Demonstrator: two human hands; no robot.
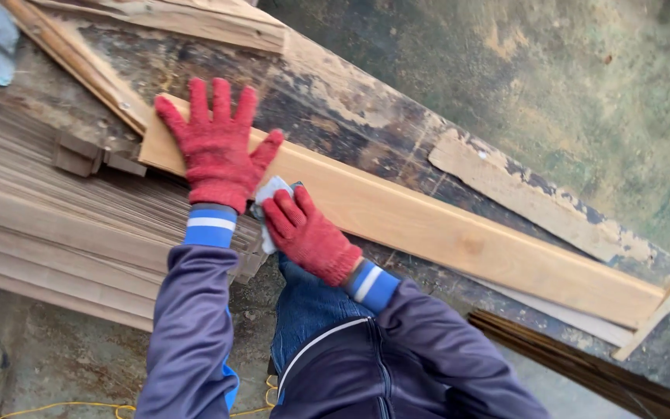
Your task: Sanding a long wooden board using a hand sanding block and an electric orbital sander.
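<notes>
A long pale wooden plank (459, 233) lies diagonally across a worn, stained workbench (350, 101). My left hand (215, 147), in a red knitted glove, rests flat with fingers spread on the plank's upper-left end. My right hand (308, 233), also in a red glove, is closed on a small folded grey-white pad (271, 192), which looks like sandpaper. It presses the pad against the plank's near edge, just right of my left wrist.
A stack of thin wooden slats (56, 225) lies at the left beside the plank. More boards (188, 19) sit at the top of the bench. Dark strips (583, 365) lie at the lower right. A yellow cord (63, 405) runs along the concrete floor.
</notes>
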